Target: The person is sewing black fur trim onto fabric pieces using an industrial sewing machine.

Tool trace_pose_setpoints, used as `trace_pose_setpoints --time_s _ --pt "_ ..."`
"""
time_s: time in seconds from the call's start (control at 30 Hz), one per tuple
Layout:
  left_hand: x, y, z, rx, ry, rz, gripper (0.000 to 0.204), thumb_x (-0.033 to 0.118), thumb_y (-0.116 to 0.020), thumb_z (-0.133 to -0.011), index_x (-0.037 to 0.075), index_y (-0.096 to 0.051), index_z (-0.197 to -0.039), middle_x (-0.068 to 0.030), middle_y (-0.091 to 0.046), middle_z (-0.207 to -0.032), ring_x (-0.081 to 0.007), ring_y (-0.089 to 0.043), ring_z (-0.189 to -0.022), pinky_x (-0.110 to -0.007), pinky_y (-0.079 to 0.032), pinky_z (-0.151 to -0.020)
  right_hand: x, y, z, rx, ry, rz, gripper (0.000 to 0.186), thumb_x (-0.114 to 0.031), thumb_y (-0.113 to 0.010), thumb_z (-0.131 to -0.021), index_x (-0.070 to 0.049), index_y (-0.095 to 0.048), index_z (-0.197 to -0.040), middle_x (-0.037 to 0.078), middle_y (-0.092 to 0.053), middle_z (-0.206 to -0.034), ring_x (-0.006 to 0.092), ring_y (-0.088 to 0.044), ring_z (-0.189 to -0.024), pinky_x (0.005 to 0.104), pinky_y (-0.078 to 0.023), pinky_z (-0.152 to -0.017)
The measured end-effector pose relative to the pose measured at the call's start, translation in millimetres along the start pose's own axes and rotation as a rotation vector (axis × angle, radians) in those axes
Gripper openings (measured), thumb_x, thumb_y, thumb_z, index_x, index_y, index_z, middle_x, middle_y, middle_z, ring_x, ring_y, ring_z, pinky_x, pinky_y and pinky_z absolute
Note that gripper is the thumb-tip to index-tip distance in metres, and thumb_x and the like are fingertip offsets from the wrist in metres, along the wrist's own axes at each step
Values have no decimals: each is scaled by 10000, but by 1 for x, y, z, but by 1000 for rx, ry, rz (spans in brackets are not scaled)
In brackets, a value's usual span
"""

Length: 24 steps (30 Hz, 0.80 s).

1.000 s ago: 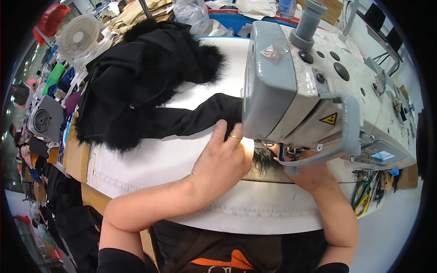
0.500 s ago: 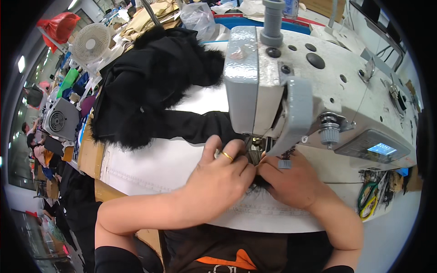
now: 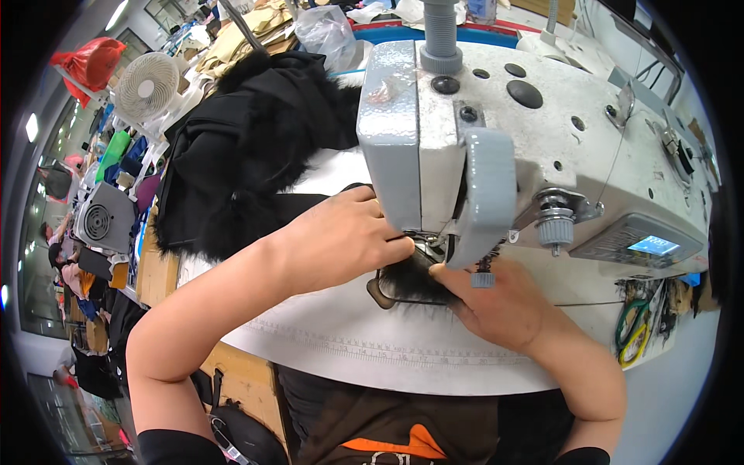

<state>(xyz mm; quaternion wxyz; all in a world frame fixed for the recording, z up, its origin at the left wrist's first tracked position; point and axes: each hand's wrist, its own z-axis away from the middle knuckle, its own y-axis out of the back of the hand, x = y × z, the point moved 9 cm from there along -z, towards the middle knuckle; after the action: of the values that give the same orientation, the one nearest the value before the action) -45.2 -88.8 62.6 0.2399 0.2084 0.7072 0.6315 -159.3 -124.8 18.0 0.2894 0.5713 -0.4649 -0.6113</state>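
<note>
A sewing machine [image 3: 391, 132] stands before me, its needle area [image 3: 428, 246] between my hands. My left hand [image 3: 333, 240] lies to the left of it, fingers bent over a black cloth strip [image 3: 298, 208], thumb close to the presser foot. My right hand [image 3: 504, 306], on the other side, pinches the edge of a black fur piece [image 3: 415, 283]; its fingers are partly hidden by the machine. A brown-edged tab [image 3: 380, 293] shows at the fur piece's left end. The strip runs left to a bulky black fur-trimmed garment [image 3: 248, 139].
A ruler scale [image 3: 349, 349] lines the white table's near edge. Yellow-and-green-handled scissors [image 3: 634, 333] lie at the right, below the machine's lit display [image 3: 652, 245]. Back left stand a white fan [image 3: 146, 87] and a red bag [image 3: 89, 66].
My left hand has moved away from my right, up and left onto the strip. The fur piece and its brown-edged tab have come into sight. My right hand stays beside the needle.
</note>
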Motion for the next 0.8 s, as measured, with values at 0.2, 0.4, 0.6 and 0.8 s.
trace_pose_setpoints --time_s 0.2,0.4,0.6,0.8 --pt "11 -12 -3 -45 -14 -191 131 168 -656 -867 78 -708 -947 -42 -667 -881 -226 -645 -1031 -382 -490 -935 -1 14 8 286 -152 149 308 -167 -742 -876 -105 -703 -1176 135 -703 -1069 340 -679 -1010 484 -541 -856" --pt "2 -42 4 92 140 -415 151 193 -691 -816 77 -698 -913 -60 -635 -897 -263 -612 -937 -395 -463 -818 31 4 7 358 -235 93 252 -210 -761 -894 -68 -709 -1094 129 -727 -1039 373 -687 -947 480 -530 -852" --pt "33 -28 19 164 79 -342 243 190 -680 -772 41 -687 -964 -113 -625 -991 -265 -589 -897 -391 -470 -803 6 18 6 331 -59 99 203 -178 -805 -849 -32 -724 -965 142 -729 -983 380 -688 -922 472 -534 -824" --pt "45 -24 17 44 103 -176 332 144 -646 -817 -41 -694 -1089 -188 -661 -1129 -296 -639 -946 -412 -532 -904 -5 15 10 277 54 320 206 -165 -752 -901 -47 -746 -1070 133 -732 -1033 347 -692 -977 465 -531 -853"
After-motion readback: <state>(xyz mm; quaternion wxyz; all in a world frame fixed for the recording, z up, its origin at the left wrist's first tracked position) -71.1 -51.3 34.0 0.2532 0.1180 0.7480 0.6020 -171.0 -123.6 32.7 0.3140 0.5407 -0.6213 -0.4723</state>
